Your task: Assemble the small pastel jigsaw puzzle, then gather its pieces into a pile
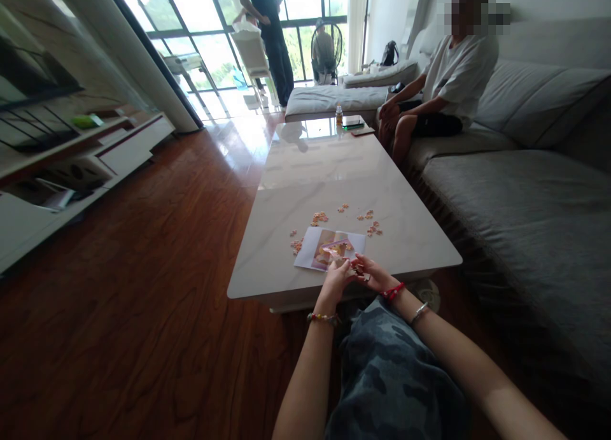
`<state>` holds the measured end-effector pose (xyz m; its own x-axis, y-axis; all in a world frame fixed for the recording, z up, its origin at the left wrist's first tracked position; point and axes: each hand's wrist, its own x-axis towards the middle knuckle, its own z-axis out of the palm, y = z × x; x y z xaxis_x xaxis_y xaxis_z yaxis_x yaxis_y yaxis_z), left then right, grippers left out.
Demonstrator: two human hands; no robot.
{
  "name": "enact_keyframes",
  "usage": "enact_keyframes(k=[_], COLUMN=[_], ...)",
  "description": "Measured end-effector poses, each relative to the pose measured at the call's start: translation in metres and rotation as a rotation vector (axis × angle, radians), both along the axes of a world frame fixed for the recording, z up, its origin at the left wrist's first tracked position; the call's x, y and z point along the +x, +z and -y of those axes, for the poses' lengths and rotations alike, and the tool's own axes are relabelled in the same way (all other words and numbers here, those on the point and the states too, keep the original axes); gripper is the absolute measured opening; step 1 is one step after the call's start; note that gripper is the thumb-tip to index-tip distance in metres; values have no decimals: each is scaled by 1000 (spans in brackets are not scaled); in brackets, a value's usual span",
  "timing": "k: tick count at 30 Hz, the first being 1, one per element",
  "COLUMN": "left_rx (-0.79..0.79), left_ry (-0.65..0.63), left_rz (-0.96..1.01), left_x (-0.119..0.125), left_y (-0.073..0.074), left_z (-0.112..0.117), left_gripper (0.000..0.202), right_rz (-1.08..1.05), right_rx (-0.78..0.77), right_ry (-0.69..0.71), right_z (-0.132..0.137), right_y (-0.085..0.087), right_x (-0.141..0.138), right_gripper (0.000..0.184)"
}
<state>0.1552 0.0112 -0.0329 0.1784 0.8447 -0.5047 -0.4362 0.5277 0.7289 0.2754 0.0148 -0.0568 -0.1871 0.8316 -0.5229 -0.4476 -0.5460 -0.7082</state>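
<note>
My left hand and my right hand meet at the near edge of a white marble-topped table. Between them they pinch a small cluster of jigsaw puzzle pieces, which is partly hidden by my fingers. Just beyond my hands lies a printed picture sheet, its near part under the held pieces. Loose orange-toned puzzle pieces are scattered beyond and to the left of the sheet, with another small heap to the right.
A seated person is on the grey sofa along the table's right side. A bottle and a phone stand at the far table end. Another person stands by the windows. A low white cabinet lines the left wall.
</note>
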Motion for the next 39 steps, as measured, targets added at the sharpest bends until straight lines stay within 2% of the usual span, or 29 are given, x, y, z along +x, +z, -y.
enact_keyframes(k=[5,10,14,17,20,22,25,27,29,32,34,37,39], left_rx=[-22,-41,-96,-153,-202,-223,-244,-251,-241,-199,-170,-142,-129], left_ry=[119,198,203,190,198,210,220,235,249,213,167,122,108], left_rz=[-8,-11,16,40,46,42,29,9,-9,-2,16,24,17], left_x=[1,7,8,10,16,21,23,18,11,6,8,14,16], left_y=[-7,-13,-13,-14,-14,-14,-14,-15,-15,-11,-7,-3,-4], left_z=[-2,-3,-4,-6,-11,-15,-20,-22,-22,-19,-16,-12,-10], left_gripper=[29,31,22,15,11,10,10,11,12,11,10,9,10], right_rz=[17,112,239,405,627,683,655,653,503,163,69,39,47], right_rx=[48,266,324,384,454,464,442,453,409,266,187,106,105], right_ry=[34,126,160,126,26,-20,-17,-36,-113,-176,-137,-84,-31], right_z=[6,10,10,12,14,16,18,21,23,23,21,16,13], right_y=[1,2,-1,-1,2,5,9,12,15,15,12,7,6], right_x=[1,4,8,8,6,5,7,11,14,17,17,13,10], right_gripper=[23,42,36,33,29,29,32,27,22,16,16,22,28])
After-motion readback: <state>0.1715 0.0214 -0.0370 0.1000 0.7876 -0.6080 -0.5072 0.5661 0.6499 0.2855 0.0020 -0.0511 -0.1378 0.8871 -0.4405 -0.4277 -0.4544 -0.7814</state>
